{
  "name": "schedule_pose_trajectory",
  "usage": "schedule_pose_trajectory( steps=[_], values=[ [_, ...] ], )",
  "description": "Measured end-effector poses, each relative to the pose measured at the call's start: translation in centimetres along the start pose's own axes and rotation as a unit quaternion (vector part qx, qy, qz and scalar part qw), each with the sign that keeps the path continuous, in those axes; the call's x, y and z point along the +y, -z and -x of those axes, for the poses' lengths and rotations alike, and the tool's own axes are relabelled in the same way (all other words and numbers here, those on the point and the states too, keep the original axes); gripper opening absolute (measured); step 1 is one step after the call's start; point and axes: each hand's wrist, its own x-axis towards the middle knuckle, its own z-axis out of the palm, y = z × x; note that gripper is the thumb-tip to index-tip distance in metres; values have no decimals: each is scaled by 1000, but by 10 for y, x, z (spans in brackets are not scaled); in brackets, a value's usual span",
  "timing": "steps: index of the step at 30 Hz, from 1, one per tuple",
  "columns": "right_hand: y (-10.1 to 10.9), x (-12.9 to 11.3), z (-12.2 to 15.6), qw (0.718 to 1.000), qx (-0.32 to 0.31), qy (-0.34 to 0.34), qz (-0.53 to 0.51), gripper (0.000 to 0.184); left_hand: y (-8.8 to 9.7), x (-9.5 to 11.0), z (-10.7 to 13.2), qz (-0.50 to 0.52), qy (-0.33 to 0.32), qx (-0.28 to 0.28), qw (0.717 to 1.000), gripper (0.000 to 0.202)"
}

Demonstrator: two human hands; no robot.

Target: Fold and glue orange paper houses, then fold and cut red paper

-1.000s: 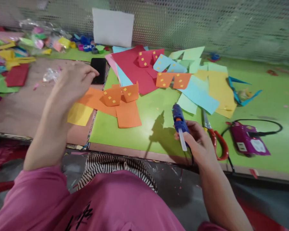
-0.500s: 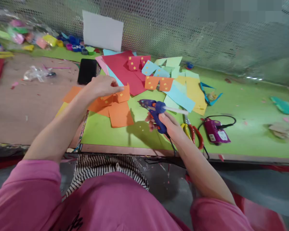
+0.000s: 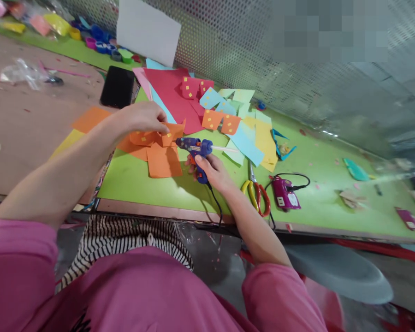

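In my right hand (image 3: 212, 169) is a blue hot glue gun (image 3: 198, 148), its white glue stick (image 3: 224, 149) poking out of the back. The nozzle points left, close to the edge of an orange paper cutout (image 3: 173, 133) with small yellow squares on it. My left hand (image 3: 150, 117) pinches that cutout from above, fingers closed on its upper part. Just below lies a plain orange paper piece (image 3: 165, 161) on the green sheet. Whether the nozzle touches the paper I cannot tell.
Red-and-yellow-handled scissors (image 3: 256, 196) and a purple power adapter (image 3: 285, 193) lie to the right. Behind are red paper (image 3: 171, 92), a spotted orange cutout (image 3: 221, 122) and blue paper (image 3: 247, 145). A black phone (image 3: 117, 86) rests at left; a metal mesh panel (image 3: 228, 46) stands behind.
The glue gun in my right hand has moved left, bringing its nozzle up to the orange cutout. My left hand stays on the cutout. The camera view has tilted and shifted right.
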Motion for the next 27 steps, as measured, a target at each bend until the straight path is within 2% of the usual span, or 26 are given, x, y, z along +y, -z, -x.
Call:
schedule_pose_trajectory(
  steps=[12,20,27],
  values=[
    [-4,5,1,998,11,11,67,71,-1,-1,-3,1,10,-10,1000,46],
    [-1,6,-1,991,33,19,128,73,-1,-2,-1,14,2,-14,1000,44],
    [1,11,-1,986,28,25,164,73,1,0,-1,3,10,-21,1000,45]
  ],
)
